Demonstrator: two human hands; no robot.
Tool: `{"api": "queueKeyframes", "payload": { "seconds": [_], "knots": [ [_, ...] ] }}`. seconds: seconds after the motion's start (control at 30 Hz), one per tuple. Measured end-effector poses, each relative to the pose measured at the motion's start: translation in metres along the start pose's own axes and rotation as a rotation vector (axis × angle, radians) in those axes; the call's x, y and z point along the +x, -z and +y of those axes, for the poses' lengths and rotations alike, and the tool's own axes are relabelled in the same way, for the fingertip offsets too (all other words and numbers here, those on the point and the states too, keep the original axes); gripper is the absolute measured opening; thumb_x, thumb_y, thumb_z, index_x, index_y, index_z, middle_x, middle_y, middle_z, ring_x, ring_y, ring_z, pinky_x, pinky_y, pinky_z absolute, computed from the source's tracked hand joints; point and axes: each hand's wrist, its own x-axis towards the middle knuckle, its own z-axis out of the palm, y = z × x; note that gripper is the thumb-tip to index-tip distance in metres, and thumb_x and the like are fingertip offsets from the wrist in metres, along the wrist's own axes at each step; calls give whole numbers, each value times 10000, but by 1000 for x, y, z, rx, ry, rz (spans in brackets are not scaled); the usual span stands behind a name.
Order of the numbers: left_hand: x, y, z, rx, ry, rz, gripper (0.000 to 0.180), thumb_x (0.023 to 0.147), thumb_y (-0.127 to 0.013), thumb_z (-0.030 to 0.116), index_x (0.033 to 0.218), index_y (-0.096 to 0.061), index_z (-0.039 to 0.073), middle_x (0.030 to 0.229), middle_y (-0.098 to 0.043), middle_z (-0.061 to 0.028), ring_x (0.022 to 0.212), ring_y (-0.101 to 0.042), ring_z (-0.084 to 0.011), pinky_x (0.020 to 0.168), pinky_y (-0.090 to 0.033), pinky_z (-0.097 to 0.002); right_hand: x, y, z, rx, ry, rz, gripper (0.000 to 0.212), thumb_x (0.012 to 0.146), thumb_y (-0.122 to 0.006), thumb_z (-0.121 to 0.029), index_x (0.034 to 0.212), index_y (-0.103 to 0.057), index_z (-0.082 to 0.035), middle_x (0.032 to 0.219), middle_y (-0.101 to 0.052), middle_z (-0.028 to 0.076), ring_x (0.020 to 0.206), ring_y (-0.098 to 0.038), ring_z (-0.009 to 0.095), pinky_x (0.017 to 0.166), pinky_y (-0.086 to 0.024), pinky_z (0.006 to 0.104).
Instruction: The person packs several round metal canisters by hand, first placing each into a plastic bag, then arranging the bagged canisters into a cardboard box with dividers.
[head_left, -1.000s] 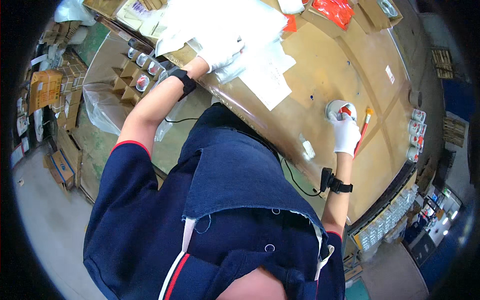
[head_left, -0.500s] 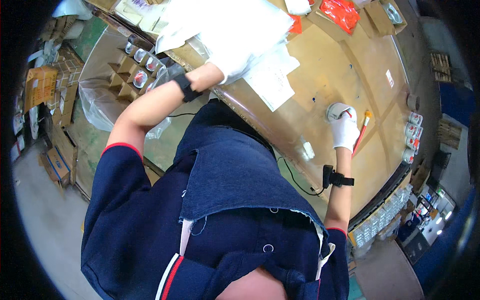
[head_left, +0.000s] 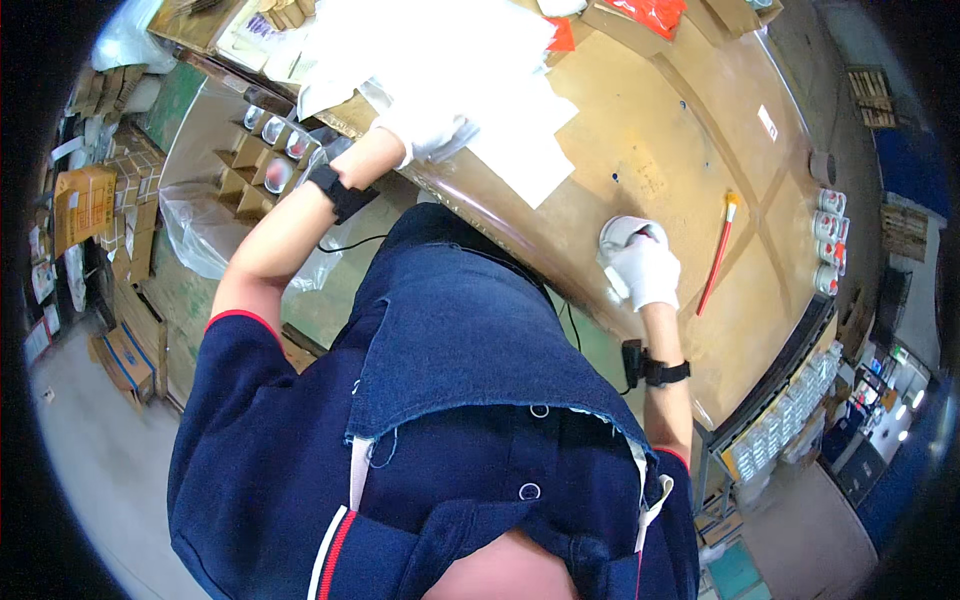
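Observation:
My left hand (head_left: 420,132), in a white glove, is at the near edge of the workbench (head_left: 640,130), beside white paper sheets (head_left: 530,160). Glare and blur hide its fingers, so I cannot make out a grip. My right hand (head_left: 645,272), also gloved, is closed on a round, white-rimmed, cup-like thing (head_left: 622,228) low over the bench near its front edge. The fingers reach into its opening. To the right of that hand lies a brush (head_left: 717,255) with a red handle and yellowish bristles.
Small white-and-red round containers (head_left: 830,225) line the bench's right edge. At the back are red plastic packets (head_left: 650,14) and an open cardboard box (head_left: 735,14). Left of the bench stands a plastic-lined box (head_left: 195,225) with cardboard dividers and several round items.
My right hand has carried the round cup-like thing left and toward me, away from the brush. My left hand has shifted slightly left; the whole view has also moved a little.

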Motion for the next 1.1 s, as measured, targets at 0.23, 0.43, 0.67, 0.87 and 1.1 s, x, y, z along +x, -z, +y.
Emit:
{"api": "queueKeyframes", "payload": {
  "seconds": [0.23,0.43,0.67,0.87,1.1],
  "knots": [
    [34,27,9,-565,225,-472,302,981,-445,192,1208,-617,94,1136,-639,-119,1044,-582,-262,882,-492,-361,-3,-2,-13,147,-84,-76,490,853,-508,-521,990,-733,-107,961,-705,163,911,-682,322,812,-541,417],
    [67,-43,62,-941,477,-41,393,955,-526,293,1293,-577,101,1201,-628,-138,1067,-586,-278,962,-459,-365,2,-6,-4,1211,-169,-241,387,883,-646,-372,1052,-694,-28,945,-712,74,844,-666,171,757,-523,293],
    [81,-4,99,-869,270,66,368,925,-539,327,1185,-623,81,1170,-622,-164,1099,-574,-328,982,-433,-423,50,-76,-52,2520,-242,-549,350,952,-617,-302,1164,-630,-23,1058,-654,36,933,-611,107,721,-501,238],
    [86,-7,117,-809,541,447,259,933,-511,244,1017,-663,52,1063,-652,-163,1037,-586,-329,983,-421,-443,72,-18,-109,992,191,291,334,964,-555,-304,1152,-594,-31,1110,-636,81,958,-631,201,789,-536,288],
    [67,47,158,-686,197,170,180,917,-559,207,923,-655,55,815,-650,-136,794,-614,-315,738,-493,-453,96,25,-82,2292,-291,-248,444,937,-583,-336,1279,-534,-58,1104,-615,124,994,-605,209,840,-516,318]
  ]
}}
